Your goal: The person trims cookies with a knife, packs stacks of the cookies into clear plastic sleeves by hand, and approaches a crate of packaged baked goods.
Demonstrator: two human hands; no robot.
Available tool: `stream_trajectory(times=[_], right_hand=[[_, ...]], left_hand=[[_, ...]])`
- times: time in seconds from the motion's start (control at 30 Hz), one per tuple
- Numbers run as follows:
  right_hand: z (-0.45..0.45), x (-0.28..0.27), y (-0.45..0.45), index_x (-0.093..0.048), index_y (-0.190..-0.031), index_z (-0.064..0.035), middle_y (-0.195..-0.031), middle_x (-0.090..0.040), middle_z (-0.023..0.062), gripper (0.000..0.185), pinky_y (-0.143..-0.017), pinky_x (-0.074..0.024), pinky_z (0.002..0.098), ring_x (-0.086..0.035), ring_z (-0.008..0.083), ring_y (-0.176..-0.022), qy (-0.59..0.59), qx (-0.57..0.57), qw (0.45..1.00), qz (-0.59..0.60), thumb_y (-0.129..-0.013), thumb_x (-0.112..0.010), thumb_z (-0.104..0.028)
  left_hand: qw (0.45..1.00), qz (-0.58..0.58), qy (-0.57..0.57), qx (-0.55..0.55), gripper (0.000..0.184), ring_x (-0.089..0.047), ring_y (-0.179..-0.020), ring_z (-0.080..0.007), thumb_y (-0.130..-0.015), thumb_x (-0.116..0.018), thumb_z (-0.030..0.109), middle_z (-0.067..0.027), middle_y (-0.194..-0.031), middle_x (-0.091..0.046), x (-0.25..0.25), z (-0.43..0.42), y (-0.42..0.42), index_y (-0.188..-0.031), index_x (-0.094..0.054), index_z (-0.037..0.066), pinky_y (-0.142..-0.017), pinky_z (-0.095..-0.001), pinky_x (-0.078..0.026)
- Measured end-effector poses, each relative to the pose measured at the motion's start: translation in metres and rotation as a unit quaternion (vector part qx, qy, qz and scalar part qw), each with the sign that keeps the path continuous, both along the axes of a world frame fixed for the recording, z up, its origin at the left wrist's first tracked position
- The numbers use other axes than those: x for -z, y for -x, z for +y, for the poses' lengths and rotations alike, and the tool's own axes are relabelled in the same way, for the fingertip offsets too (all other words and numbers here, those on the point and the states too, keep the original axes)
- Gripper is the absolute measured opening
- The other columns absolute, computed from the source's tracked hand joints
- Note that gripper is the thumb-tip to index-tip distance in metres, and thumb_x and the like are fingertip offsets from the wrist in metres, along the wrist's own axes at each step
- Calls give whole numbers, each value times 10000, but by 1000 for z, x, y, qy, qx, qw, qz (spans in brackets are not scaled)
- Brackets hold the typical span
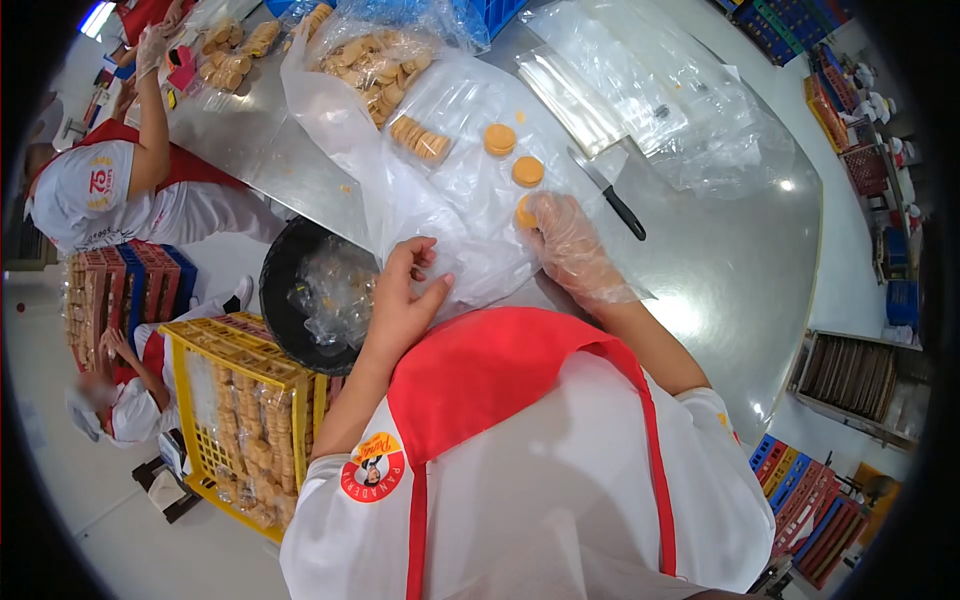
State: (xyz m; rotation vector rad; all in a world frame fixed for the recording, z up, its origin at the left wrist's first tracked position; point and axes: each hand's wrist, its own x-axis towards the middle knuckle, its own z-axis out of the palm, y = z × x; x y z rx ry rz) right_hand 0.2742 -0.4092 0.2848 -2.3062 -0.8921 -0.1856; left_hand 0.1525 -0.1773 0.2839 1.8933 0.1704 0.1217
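My right hand (568, 240), in a clear plastic glove, has its fingers closed on a round cookie (524, 213) at the near edge of the plastic sheet. Two more cookie stacks, one (528, 171) just beyond it and another (499, 139) farther up, lie on the same sheet (460, 205). My bare left hand (412, 290) is at the sheet's near left edge, fingers curled and apart, holding nothing. A row of cookies (420, 139) lies on its side farther back, beside a bag of loose cookies (375, 70).
A black-handled knife (622, 210) lies right of the cookies, near clear plastic bags (650, 100) on the metal table (720, 260). A black bin (285, 290) with plastic stands at the left, beside a yellow crate (195, 420). Co-workers (110, 190) are at the left.
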Motion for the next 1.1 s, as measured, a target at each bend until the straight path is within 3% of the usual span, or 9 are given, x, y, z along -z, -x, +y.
stream_trajectory(times=[0.17,0.3,0.47,0.57,0.63,0.67,0.77,0.97,1.1], right_hand=[[2,4,-6,-532,-1094,-73,-983,-600,179,316,-821,-486,482,-575,408,-899,50,25,998,-7,-817,-684,-80],[6,-14,-5,-521,-1088,-66,-957,-601,126,276,-814,-499,386,-606,283,-883,-130,116,953,248,-847,-655,-83],[3,-27,-5,-532,-1039,-65,-957,-553,54,165,-841,-459,293,-549,135,-937,-435,81,798,410,-892,-606,-85],[-1,-21,-4,-572,-1020,-57,-1012,-556,90,153,-886,-461,324,-560,195,-990,-275,57,913,297,-869,-598,-49],[1,-22,1,-594,-1014,-52,-1067,-565,118,167,-900,-468,354,-559,259,-1029,-33,-21,999,37,-848,-594,-38],[3,-23,4,-606,-1011,-50,-1094,-570,132,176,-907,-472,369,-559,292,-1049,91,-59,989,-97,-837,-593,-32],[6,-10,8,-614,-1076,-46,-1179,-581,175,277,-952,-469,425,-531,382,-1131,147,-122,981,-17,-800,-609,-35],[8,-24,-12,-593,-1211,-19,-1184,-616,212,401,-990,-475,423,-600,367,-1118,-140,87,984,67,-812,-628,-34],[-8,-35,-38,-579,-1259,10,-1109,-674,209,471,-906,-516,379,-671,314,-1012,-158,153,965,145,-817,-657,-132]], left_hand=[[988,-39,-144,34,511,-553,-1128,-307,-797,-735,100,-168,-1227,-560,-6,0,-1,-1275,-565,37,-964,-368,-444],[967,-24,-252,31,552,-514,-1180,-360,-789,-760,145,-185,-1282,-524,-11,-1,4,-1295,-564,46,-1011,-427,-431],[910,-112,-396,51,532,-493,-1229,-380,-805,-751,177,-177,-1346,-519,-22,-4,-1,-1294,-576,61,-1039,-459,-405],[905,-128,-391,105,504,-507,-1233,-371,-821,-738,199,-173,-1326,-555,-20,-3,-10,-1279,-585,52,-1038,-464,-401],[910,-112,-381,117,496,-523,-1224,-368,-830,-732,212,-173,-1293,-582,-15,-3,-14,-1273,-586,43,-1037,-464,-400],[912,-101,-383,110,497,-533,-1216,-367,-833,-730,218,-176,-1270,-594,-13,-3,-14,-1272,-584,38,-1037,-462,-401],[925,-63,-362,99,491,-554,-1189,-379,-838,-723,200,-183,-1238,-610,-18,0,-17,-1275,-576,31,-1026,-463,-414],[923,-143,-332,129,440,-568,-1159,-385,-839,-710,145,-197,-1236,-610,-19,3,-29,-1238,-588,4,-985,-450,-461],[925,-64,-337,163,430,-572,-1155,-390,-839,-708,124,-211,-1239,-600,-23,7,-35,-1232,-586,-2,-987,-437,-473]])
